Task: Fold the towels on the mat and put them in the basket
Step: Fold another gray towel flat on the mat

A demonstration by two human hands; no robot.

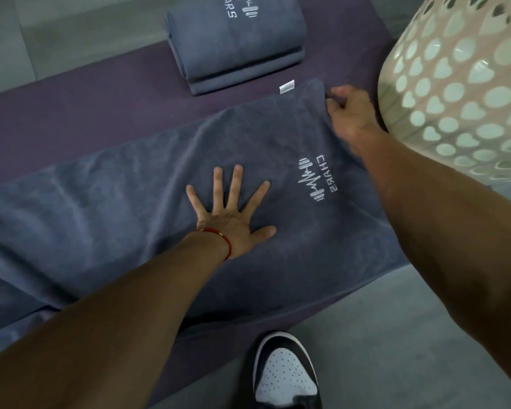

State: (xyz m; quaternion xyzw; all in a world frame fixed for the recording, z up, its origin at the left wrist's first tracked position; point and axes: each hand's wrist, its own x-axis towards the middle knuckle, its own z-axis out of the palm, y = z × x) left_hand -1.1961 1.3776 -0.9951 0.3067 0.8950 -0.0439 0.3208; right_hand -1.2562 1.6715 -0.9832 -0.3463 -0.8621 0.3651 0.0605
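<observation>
Nearest of all is a black-and-white shoe (pixel 286 376), toe planted at the edge of the purple mat (pixel 86 104), and above it two bare forearms reach out over the work. The left hand (pixel 233 214), a red bracelet (pixel 219 236) at its wrist, lies flat with its fingers spread wide, pressing down on the grey towel (pixel 130 219). The right hand (pixel 348 110) has its fingers curled in a pinch on the towel's far corner, just beside the basket (pixel 460 90).

To my eye this is the start of a fold. The pinned palm looks like the anchor, so I'd keep it firm where it is and bring the pinched corner over toward the spread fingers, keeping the edges lined up and the cloth taut so no ridge gets trapped. The soft creases left of the flat hand would want smoothing first.

The towel itself is slate grey, plush, lying lengthwise on the mat and running off past the left wrist. A white stitched logo (pixel 316 178) sits between the two hands, and a small white tag (pixel 286 87) pokes out just left of the pinching fingers. Beyond those fingertips a folded towel (pixel 233 45) waits on the mat, not yet in the basket, which is pale with heart-shaped holes.
</observation>
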